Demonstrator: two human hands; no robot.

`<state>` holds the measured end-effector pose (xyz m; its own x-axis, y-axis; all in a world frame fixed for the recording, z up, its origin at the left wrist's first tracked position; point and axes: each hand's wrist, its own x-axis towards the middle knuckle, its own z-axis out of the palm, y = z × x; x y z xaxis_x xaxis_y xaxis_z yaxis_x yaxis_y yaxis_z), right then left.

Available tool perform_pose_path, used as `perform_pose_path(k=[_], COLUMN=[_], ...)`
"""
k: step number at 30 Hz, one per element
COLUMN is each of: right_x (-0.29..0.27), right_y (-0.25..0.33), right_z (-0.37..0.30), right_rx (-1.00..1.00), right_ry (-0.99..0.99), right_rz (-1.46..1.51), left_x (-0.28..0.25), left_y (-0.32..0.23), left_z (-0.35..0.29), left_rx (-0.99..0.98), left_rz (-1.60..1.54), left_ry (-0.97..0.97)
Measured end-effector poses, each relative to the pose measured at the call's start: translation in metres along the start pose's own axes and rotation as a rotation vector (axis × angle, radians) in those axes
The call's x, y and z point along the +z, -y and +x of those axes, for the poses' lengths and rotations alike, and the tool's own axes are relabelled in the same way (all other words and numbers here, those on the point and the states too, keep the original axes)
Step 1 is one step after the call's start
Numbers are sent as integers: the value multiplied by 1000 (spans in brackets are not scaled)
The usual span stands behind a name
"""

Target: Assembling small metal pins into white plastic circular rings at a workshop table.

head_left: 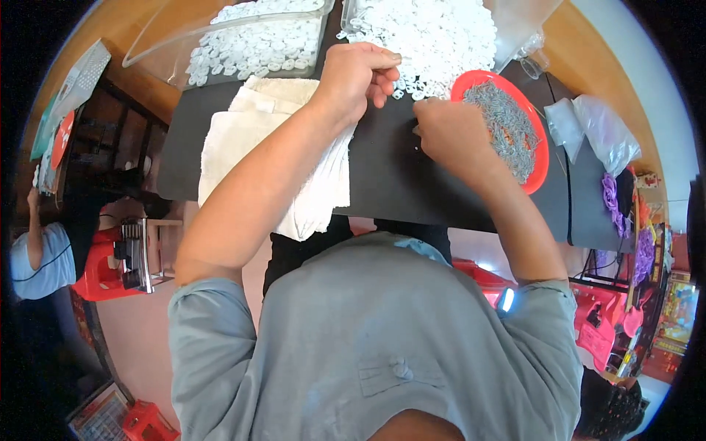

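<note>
My left hand [359, 79] is raised over the table at the edge of a heap of small white plastic pieces [434, 44]. Its thumb and forefinger are pressed together, and whatever they pinch is too small to make out. Beside it, my right hand [454, 134] is closed with its knuckles up, next to a red oval plate [542, 158]. Thin grey metal pins or nails [507, 132] fill that plate. The right fingertips point toward the left hand and are mostly hidden beneath the fist. A folded white towel [243, 154] lies under my left forearm.
A clear tub [318, 55] of similar white pieces stands at the back left. Plastic bags [607, 126] and a clear cup [531, 67] lie to the right on the dark table [382, 184]. Another person [48, 257] is at far left.
</note>
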<state>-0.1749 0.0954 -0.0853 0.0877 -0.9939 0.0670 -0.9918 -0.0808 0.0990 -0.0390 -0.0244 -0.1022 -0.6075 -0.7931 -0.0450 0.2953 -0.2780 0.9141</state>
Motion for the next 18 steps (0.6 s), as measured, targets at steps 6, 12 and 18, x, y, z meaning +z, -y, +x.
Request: perform_pose_path(k=[6,12,18], right_x=[7,10,7], right_y=[-4,-2,16], right_z=[1,-2,-2], right_rx=[-26,-30,-106], right_ry=[-37,-68,-96], right_rz=[31,80,37], left_x=[0,2,0], left_y=[-1,-1,1], left_z=[-2,-3,-1], left_rx=[-6,-13,5], left_rz=[-51,-65,-75], left_ry=[13,23,34])
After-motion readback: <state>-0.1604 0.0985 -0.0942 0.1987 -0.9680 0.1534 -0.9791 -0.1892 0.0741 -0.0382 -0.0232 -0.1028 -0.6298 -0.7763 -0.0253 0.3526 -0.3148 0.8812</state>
